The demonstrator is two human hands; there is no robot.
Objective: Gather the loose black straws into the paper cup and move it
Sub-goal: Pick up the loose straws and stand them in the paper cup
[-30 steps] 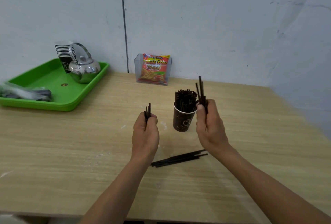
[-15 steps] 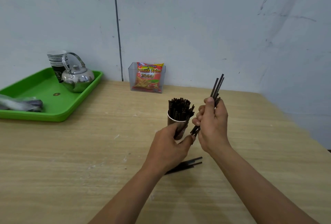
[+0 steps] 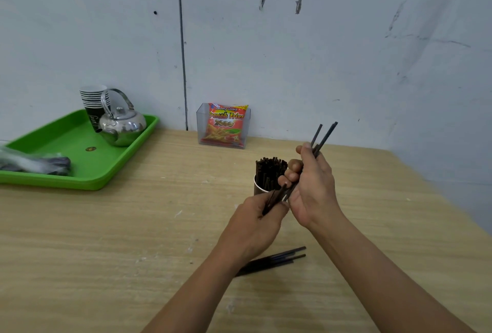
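The right hand (image 3: 312, 186) is gripping a few black straws (image 3: 323, 135) that are sticking up and tilting to the right above the fingers, with their lower ends poking out below the palm. The left hand (image 3: 255, 222) is pinching a short bunch of straws (image 3: 274, 198) just beside the right hand, so the 2 hands are almost touching. Directly behind them, the paper cup (image 3: 257, 188) is standing upright on the wooden counter (image 3: 133, 239), packed with straws; the hands are hiding most of its wall. More loose straws (image 3: 279, 259) are lying flat on the counter nearer the person, partly covered by the left forearm.

At the back of the counter, a clear plastic holder (image 3: 223, 126) with a red snack packet (image 3: 226, 125) is standing against the wall, well apart from the cup. On the left, a green tray (image 3: 80, 157) is carrying a metal kettle (image 3: 122, 126), a stack of cups (image 3: 93, 105) touching the kettle from behind, and a blurred plastic-wrapped bundle (image 3: 32, 163) at its near edge.
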